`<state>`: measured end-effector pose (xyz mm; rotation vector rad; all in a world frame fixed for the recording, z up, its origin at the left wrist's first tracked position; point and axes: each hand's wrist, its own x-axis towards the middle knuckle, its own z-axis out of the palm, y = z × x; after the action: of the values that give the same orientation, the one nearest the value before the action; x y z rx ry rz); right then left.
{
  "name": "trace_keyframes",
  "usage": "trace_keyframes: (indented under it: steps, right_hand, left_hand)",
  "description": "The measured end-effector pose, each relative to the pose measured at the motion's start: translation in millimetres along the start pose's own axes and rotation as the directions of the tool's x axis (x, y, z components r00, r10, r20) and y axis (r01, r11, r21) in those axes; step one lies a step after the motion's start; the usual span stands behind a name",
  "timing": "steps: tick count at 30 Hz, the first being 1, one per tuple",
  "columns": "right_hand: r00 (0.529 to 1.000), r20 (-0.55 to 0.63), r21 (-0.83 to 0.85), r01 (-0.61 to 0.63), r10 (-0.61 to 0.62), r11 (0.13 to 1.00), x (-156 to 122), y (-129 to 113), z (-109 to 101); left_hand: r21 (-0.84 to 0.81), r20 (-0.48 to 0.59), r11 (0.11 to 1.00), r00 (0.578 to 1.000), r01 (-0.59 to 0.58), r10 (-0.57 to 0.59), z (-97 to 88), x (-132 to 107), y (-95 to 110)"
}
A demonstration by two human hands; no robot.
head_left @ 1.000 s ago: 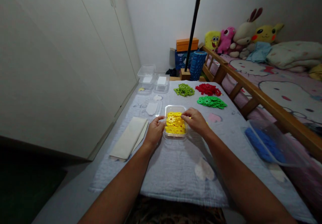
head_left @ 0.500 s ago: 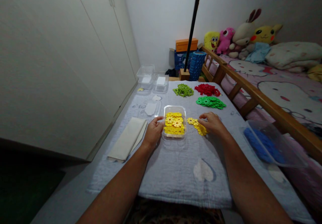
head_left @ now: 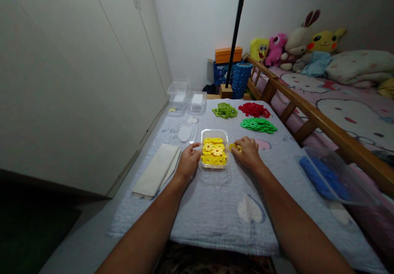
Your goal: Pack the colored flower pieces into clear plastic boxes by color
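Observation:
A clear plastic container (head_left: 214, 131) stands in front of me on the table, filled with yellow flower-shaped plastic discs (head_left: 213, 150). My left hand (head_left: 189, 158) grips its left side, thumb and fingers against the wall. Just right of the container, my right hand (head_left: 247, 152) curls over a few loose yellow discs (head_left: 235, 147). Part of these discs shows past the fingertips; the rest is hidden under the hand.
Light green (head_left: 225, 110), red (head_left: 254, 109) and green (head_left: 258, 125) disc piles lie at the back right. A clear box of blue pieces (head_left: 323, 177) sits at the right edge. Left are a folded cloth (head_left: 156, 169), a clear lid (head_left: 185, 133) and stacked clear containers (head_left: 179, 93).
My right hand has moved left toward the container and closed over the loose yellow discs, which now show less. The left hand and container have stayed in place.

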<state>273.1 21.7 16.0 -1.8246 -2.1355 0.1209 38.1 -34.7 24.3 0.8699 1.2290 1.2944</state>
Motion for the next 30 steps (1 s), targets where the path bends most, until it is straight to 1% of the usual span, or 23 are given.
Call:
trace_keyframes:
  steps: [2, 4, 6, 8, 10, 11, 13, 16, 20, 22, 24, 26, 30]
  right_hand:
    - [0.999, -0.043, 0.112, 0.017, -0.012, 0.994, 1, 3, -2]
    - [0.995, -0.094, 0.268, 0.046, -0.021, 0.962, 2, 5, -4]
    - [0.989, -0.147, 0.435, 0.053, 0.013, 0.899, 3, 4, -7]
    - [0.981, -0.176, 0.575, 0.035, 0.081, 0.817, 3, -1, -10]
    - [0.977, -0.180, 0.661, 0.032, 0.118, 0.750, 5, -9, -13]
    - [0.976, -0.184, 0.681, 0.042, 0.115, 0.731, 7, -13, -14]
    - [0.976, -0.200, 0.677, 0.078, 0.082, 0.732, 12, -23, -18]
    - [0.978, -0.207, 0.595, 0.125, 0.001, 0.794, 24, -36, -20]
    - [0.991, -0.123, 0.470, 0.104, -0.051, 0.876, 39, -47, -16]
    - [0.990, -0.124, 0.399, 0.111, -0.066, 0.910, 43, -47, -13]
    - [0.981, -0.177, 0.326, 0.135, -0.079, 0.936, 43, -41, -11]
    - [0.972, -0.219, 0.287, 0.145, -0.083, 0.947, 41, -28, -13]
    - [0.978, -0.204, 0.264, 0.096, -0.041, 0.960, 36, 6, -22]
  left_hand:
    - [-0.009, 0.005, 1.000, 1.000, -0.002, 0.002, -0.1, 0, 0]
    - [-0.012, 0.003, 1.000, 1.000, -0.004, 0.004, -0.3, 0, -1]
    - [-0.016, 0.002, 1.000, 1.000, -0.007, 0.007, -0.4, 0, -1]
    - [-0.022, 0.007, 1.000, 1.000, -0.007, 0.007, -0.4, 0, -1]
    - [-0.025, 0.008, 1.000, 1.000, -0.007, 0.007, -0.2, 1, -1]
    - [-0.023, 0.007, 1.000, 1.000, -0.007, 0.007, -0.1, 0, -1]
    - [-0.017, 0.001, 1.000, 1.000, -0.006, 0.006, 0.3, 0, 0]
    - [-0.013, -0.001, 1.000, 1.000, 0.000, 0.000, 0.6, -1, 1]
    - [-0.022, 0.010, 1.000, 1.000, 0.007, -0.007, 0.3, 0, 1]
    - [-0.030, 0.017, 1.000, 1.000, 0.006, -0.006, 0.0, 0, 0]
    - [-0.032, 0.021, 0.999, 1.000, 0.007, -0.006, -0.1, 1, -1]
    - [-0.023, 0.021, 1.000, 1.000, 0.006, -0.006, -0.1, 1, -1]
    - [-0.015, 0.019, 1.000, 1.000, -0.002, 0.002, -0.4, 1, -2]
